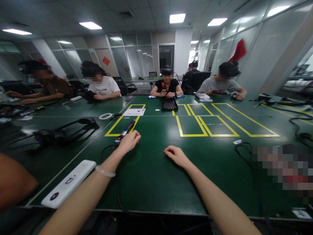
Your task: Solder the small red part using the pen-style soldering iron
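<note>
My left hand (129,141) reaches forward over the green table (151,176), its fingers curled down at the near end of a black tool with a red and blue band (126,130); I cannot see a firm grip. A black cable (107,149) runs from the tool toward me. My right hand (176,155) rests on the table to the right, fingers loosely curled, holding nothing. A clear bangle (105,171) sits on my left wrist.
A white flat device (68,183) lies at the near left edge. A black headset (61,132) lies farther left. Yellow tape rectangles (205,125), a white sheet (134,112) and a black tray (169,104) lie ahead. Several people sit round the table.
</note>
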Tool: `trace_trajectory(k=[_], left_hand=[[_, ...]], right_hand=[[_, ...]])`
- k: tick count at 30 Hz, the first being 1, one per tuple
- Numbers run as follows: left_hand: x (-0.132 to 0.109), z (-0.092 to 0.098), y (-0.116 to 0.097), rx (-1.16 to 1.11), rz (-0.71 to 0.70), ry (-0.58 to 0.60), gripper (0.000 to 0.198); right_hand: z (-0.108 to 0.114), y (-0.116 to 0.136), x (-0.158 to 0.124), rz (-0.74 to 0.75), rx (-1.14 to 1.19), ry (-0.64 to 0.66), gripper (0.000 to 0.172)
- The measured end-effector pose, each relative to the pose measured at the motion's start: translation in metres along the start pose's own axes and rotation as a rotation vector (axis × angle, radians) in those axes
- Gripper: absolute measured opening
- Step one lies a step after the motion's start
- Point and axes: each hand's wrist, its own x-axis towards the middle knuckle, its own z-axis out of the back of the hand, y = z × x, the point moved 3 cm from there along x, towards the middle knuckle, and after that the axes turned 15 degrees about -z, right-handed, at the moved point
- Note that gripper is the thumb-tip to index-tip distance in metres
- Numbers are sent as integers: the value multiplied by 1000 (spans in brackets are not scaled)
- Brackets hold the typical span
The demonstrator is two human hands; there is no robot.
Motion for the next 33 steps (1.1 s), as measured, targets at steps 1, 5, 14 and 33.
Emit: trace_trajectory(k=[1, 5, 14, 33], left_hand=[[1, -11, -19, -174, -82, 27, 31], [-5, -57, -81, -682, -265, 85, 32], [-18, -83, -93, -1139, -234, 148, 58], [-29, -75, -96, -684, -418, -124, 20]], right_hand=[[0, 0, 0, -6, 10, 2, 15], [1, 0, 1, -34, 172, 26, 16], [-9, 6, 0, -55, 403, 188, 26], [-5, -5, 8, -123, 280, 15, 29]])
